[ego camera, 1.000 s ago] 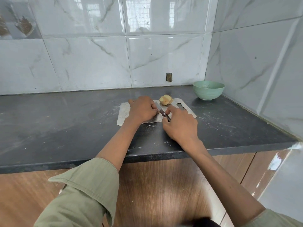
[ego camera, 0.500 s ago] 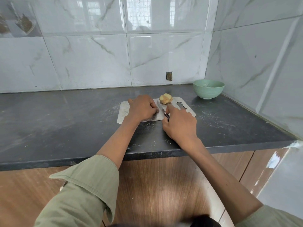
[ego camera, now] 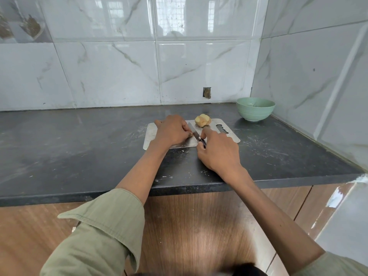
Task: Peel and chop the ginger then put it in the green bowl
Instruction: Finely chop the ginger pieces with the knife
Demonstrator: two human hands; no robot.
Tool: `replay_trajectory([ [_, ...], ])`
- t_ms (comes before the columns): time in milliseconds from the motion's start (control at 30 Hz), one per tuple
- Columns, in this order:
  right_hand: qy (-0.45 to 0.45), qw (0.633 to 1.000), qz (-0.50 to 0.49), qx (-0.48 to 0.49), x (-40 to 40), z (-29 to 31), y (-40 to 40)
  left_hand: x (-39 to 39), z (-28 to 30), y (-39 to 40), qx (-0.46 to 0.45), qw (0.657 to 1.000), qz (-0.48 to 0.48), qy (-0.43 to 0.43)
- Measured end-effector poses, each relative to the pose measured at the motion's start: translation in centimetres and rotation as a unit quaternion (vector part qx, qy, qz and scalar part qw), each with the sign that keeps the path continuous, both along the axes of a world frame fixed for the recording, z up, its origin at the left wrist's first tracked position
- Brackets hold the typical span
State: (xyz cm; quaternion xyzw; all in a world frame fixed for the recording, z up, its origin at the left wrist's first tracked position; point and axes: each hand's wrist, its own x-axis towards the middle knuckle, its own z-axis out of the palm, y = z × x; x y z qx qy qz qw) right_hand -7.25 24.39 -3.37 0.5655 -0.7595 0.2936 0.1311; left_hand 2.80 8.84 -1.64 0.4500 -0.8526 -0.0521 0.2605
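Between the hands, a knife (ego camera: 194,133) lies blade-down on the metal board (ego camera: 151,134); right hand (ego camera: 219,151) grips its handle, left hand (ego camera: 172,130) curls over a small piece. Beyond them sits the ginger (ego camera: 202,120), with the green bowl (ego camera: 255,109) farther right on the surface (ego camera: 79,148).

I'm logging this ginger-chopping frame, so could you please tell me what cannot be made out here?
- Head view: whatever the left hand holds against the cutting board is hidden under its curled fingers.
- Head view: the knife handle is mostly covered by the right hand.
- Head view: what lies inside the green bowl is too small and partly hidden by its rim.
- Head view: the far side of the ginger faces away.
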Motion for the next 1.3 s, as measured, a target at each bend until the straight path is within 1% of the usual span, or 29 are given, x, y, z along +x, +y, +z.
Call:
replay_trajectory([
  [267,0.034,0.999,-0.004,0.022,0.8,0.3,-0.7,0.1,0.0,0.1,0.012,1.0,-0.006,0.015],
  [400,0.011,1.0,-0.022,0.011,0.9,0.0,-0.4,-0.1,0.0,0.3,0.01,1.0,0.009,0.026],
  [567,-0.03,1.0,-0.004,0.005,0.7,0.0,-0.1,0.3,0.0,-0.2,0.048,0.998,-0.015,0.043],
  [700,-0.045,0.999,0.003,-0.003,0.8,0.0,0.0,0.6,0.4,0.1,0.038,0.999,-0.021,0.024],
  [833,-0.051,0.999,0.004,-0.003,0.7,-0.1,0.0,0.4,0.3,0.2,0.037,0.999,0.0,0.023],
  [967,-0.041,0.999,0.008,0.005,0.8,0.0,0.0,0.4,0.4,0.6,0.036,0.999,0.014,0.033],
  [1167,0.013,1.0,0.004,0.02,1.0,0.3,-0.4,0.6,0.3,0.1,0.046,0.998,-0.02,0.035],
  [1300,0.035,0.999,0.001,0.027,1.4,0.4,-1.1,0.8,0.2,0.0,0.04,0.998,-0.023,0.037],
])
